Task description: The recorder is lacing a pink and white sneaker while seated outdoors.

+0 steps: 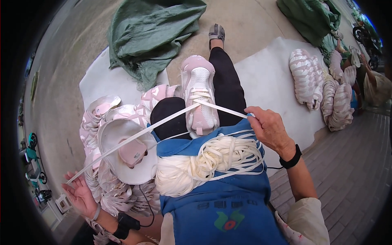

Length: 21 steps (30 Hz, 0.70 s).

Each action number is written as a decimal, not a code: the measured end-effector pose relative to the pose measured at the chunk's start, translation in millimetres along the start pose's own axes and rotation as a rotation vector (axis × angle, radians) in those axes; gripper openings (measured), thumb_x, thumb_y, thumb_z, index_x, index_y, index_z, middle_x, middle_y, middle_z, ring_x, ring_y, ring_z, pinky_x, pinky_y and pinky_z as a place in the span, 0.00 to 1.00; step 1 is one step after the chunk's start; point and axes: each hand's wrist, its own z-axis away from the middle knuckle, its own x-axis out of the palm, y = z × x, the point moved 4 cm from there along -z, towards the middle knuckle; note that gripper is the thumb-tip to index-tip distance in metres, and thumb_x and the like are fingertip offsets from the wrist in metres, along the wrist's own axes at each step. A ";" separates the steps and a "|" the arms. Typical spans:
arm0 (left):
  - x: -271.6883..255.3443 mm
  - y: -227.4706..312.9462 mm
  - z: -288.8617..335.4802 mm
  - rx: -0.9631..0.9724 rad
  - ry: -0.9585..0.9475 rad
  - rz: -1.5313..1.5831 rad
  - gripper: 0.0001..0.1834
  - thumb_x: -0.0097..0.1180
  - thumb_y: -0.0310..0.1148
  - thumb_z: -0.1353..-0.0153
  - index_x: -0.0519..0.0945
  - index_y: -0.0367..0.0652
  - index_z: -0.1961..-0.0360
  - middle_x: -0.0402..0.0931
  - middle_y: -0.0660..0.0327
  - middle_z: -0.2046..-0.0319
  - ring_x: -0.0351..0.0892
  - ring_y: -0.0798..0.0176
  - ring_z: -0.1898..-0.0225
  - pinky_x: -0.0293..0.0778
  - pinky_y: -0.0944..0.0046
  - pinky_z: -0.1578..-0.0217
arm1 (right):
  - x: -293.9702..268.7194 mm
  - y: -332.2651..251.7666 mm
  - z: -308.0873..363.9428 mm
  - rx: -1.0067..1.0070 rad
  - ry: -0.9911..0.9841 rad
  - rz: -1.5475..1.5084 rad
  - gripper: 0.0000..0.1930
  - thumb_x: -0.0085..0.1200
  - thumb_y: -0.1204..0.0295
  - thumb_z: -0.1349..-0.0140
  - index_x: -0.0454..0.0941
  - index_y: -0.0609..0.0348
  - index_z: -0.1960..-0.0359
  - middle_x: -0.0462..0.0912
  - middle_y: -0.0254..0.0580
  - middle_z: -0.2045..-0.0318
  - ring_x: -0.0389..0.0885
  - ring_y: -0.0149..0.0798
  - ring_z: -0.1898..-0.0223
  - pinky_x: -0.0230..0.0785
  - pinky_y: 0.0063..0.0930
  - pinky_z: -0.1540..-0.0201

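Observation:
A pink and white shoe upper [200, 90] rests across my lap, toe pointing away, with a cream shoelace [157, 124] threaded through its upper eyelets. Out to the right, my right hand [269, 127] pinches one end of this lace between thumb and fingers. The other, longer end runs taut to the far lower left, where my left hand [83, 197] has it at its fingertips, palm turned up and the other fingers loosely spread. On my blue apron [220, 208] lies a thick bundle of loose cream laces [208, 163], just below the shoe upper.
Stacked pink and white shoe uppers [126, 151] crowd my left side. A green woven sack [157, 34] lies ahead, another [310, 20] at the far right. More nested uppers [305, 77] lie on a white sheet [267, 77] at right, near another person's arm [369, 75].

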 end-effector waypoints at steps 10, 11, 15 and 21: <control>93.3 -154.8 104.5 -0.362 -0.739 -0.596 0.15 0.45 0.35 0.31 0.75 0.34 0.51 0.77 0.62 0.67 0.58 0.80 0.83 0.58 0.77 0.82 | 11.7 49.8 -7.0 -0.007 0.057 0.367 0.13 0.50 0.83 0.44 0.77 0.63 0.57 0.78 0.50 0.72 0.77 0.52 0.69 0.70 0.41 0.60; 104.7 -178.4 122.9 -0.349 -0.772 -0.847 0.15 0.45 0.34 0.30 0.76 0.36 0.50 0.80 0.61 0.63 0.61 0.81 0.81 0.58 0.80 0.80 | 5.4 39.2 -7.9 -0.046 0.212 0.337 0.14 0.48 0.85 0.45 0.77 0.63 0.57 0.77 0.51 0.70 0.77 0.53 0.69 0.71 0.42 0.58; 108.1 -259.7 130.9 0.008 -1.159 -1.221 0.17 0.45 0.38 0.30 0.76 0.35 0.51 0.81 0.54 0.65 0.76 0.61 0.75 0.72 0.65 0.70 | 10.6 2.2 -26.9 0.043 0.025 -0.141 0.14 0.50 0.83 0.43 0.74 0.65 0.54 0.75 0.48 0.61 0.78 0.50 0.66 0.73 0.38 0.62; 126.6 -285.2 127.3 -0.221 -1.354 -1.458 0.19 0.48 0.44 0.31 0.78 0.36 0.62 0.78 0.64 0.74 0.69 0.72 0.75 0.67 0.69 0.71 | 49.7 -7.9 -44.8 -0.105 0.052 -0.069 0.10 0.53 0.72 0.38 0.75 0.61 0.58 0.74 0.49 0.64 0.79 0.53 0.68 0.73 0.42 0.66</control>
